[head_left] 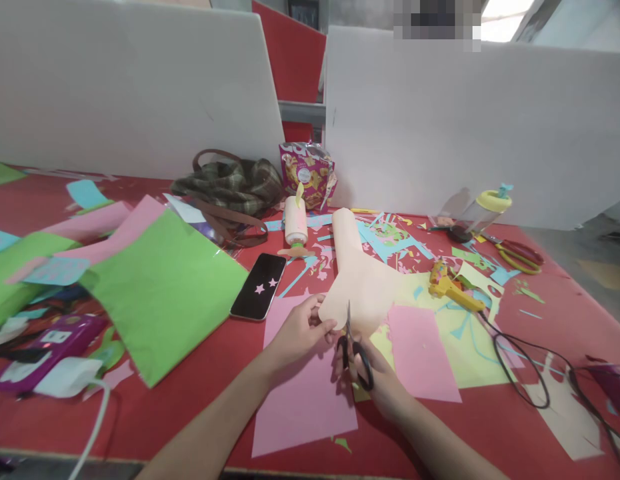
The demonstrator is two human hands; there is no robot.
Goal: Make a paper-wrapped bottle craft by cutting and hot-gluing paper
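Note:
My left hand (pixel 301 331) pinches the near edge of a peach-coloured paper shape (pixel 355 273) that lifts off the red table (pixel 565 320). My right hand (pixel 377 373) grips black-handled scissors (pixel 351 340), whose blades point up into the peach paper's lower edge. Beneath both hands lies a pink paper sheet (pixel 303 393). A second pink sheet (pixel 423 353) rests on yellow paper (pixel 470 347) just right of the scissors.
A phone (pixel 259 286) lies left of the hands beside a large green sheet (pixel 160 287). A yellow glue gun (pixel 450 283) with black cord, red-handled scissors (pixel 517 255), a glue bottle (pixel 295 222), a plaid bag (pixel 230 187), a snack packet (pixel 309 172) and paper scraps surround the work. White boards stand behind.

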